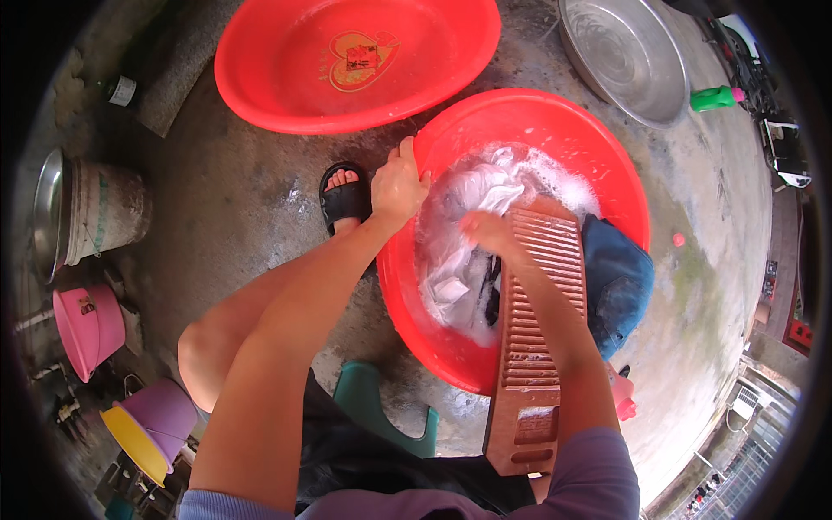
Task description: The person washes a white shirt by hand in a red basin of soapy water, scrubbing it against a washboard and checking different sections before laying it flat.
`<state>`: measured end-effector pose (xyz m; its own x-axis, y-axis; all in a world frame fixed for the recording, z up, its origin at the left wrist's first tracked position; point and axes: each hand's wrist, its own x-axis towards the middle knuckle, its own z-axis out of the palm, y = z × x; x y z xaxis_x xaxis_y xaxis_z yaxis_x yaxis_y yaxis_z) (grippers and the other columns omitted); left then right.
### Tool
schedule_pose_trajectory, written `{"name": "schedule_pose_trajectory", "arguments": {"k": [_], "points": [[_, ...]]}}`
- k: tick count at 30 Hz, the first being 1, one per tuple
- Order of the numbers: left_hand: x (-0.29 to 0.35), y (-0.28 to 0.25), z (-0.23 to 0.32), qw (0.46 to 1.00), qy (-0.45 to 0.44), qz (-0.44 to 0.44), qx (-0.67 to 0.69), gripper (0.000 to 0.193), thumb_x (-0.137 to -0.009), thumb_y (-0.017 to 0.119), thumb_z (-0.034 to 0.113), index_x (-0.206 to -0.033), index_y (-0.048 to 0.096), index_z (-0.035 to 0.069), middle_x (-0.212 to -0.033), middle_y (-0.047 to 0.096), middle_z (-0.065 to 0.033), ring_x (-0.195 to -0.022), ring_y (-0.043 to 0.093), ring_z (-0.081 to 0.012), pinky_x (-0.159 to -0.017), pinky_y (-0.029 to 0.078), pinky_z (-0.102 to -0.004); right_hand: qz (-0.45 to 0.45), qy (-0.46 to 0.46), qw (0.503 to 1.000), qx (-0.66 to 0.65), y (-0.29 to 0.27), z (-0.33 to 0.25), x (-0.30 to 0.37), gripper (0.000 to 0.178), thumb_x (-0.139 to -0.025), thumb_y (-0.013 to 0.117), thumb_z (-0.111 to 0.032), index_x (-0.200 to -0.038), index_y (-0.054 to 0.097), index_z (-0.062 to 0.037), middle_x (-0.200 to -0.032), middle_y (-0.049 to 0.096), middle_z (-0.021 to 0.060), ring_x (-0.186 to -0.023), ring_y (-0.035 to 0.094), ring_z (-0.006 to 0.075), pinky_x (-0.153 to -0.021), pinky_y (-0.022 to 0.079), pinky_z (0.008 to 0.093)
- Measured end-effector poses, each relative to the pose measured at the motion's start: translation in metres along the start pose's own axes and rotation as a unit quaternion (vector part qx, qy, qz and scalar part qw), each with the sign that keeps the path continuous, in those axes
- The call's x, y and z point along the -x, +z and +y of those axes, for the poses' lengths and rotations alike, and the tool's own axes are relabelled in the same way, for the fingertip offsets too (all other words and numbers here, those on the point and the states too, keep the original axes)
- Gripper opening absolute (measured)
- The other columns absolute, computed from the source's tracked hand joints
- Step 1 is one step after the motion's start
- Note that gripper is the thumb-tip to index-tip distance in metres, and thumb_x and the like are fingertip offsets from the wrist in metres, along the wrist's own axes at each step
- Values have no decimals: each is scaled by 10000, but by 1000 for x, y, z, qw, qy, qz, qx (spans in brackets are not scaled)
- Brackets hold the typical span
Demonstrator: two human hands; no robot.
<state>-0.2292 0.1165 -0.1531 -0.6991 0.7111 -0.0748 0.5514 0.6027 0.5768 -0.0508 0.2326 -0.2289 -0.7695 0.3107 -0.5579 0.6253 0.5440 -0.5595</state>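
A red basin (400,321) of soapy water stands on the ground before me. My left hand (399,186) is closed over its left rim. White wet cloth (485,186) lies bunched in the suds inside it. A brown ridged washboard (542,295) leans into the basin from its near edge. My right hand (487,232) is over the water beside the washboard's upper end, against the white cloth; its fingers are blurred and partly hidden. Blue denim cloth (617,286) hangs over the basin's right rim, next to the washboard. Some dark cloth (492,290) shows in the water.
Beyond stand another red basin (286,78) and a metal basin (607,52), with a green bottle (715,99) to its right. Along the left are a grey bucket (113,208), a pink bucket (95,329) and a purple bucket (165,416). A green stool (368,399) is near my legs.
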Motion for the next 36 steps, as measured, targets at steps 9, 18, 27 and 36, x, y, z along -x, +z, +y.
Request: {"name": "schedule_pose_trajectory", "arguments": {"k": [9,18,27,36], "points": [[-1,-2,-3,1000,-15,-12,-8,580,-726,621,203,-1207,344,35,-1007,535,-230,-815,578,-401,-708,483,-442,117,50,989,68,79,-28,-18,316,-677,645,-225,-946,578,-73,-889,610,155,-837,590,312,-707,470,391],[2,-4,-8,1000,-12,1,1,571,-721,622,211,-1191,349,33,-1009,539,-239,-830,567,-405,-720,478,-440,194,-55,879,-431,-111,-74,52,79,-812,576,-80,-875,567,-33,-740,582,-22,-659,513,39,-608,422,197],[0,3,-14,1000,-5,9,1,583,-722,615,222,-1198,345,23,-997,543,-242,-831,572,-392,-716,479,-435,346,-159,844,-377,-180,-195,147,140,-862,522,-121,-949,554,-16,-764,587,12,-661,527,41,-617,429,185],[-6,6,9,1000,6,-4,17,569,-716,621,212,-1191,357,43,-1011,534,-234,-826,573,-408,-717,477,-450,223,97,970,-10,51,28,-3,209,-805,492,-154,-995,561,-98,-919,580,238,-845,587,333,-698,471,431]]}}
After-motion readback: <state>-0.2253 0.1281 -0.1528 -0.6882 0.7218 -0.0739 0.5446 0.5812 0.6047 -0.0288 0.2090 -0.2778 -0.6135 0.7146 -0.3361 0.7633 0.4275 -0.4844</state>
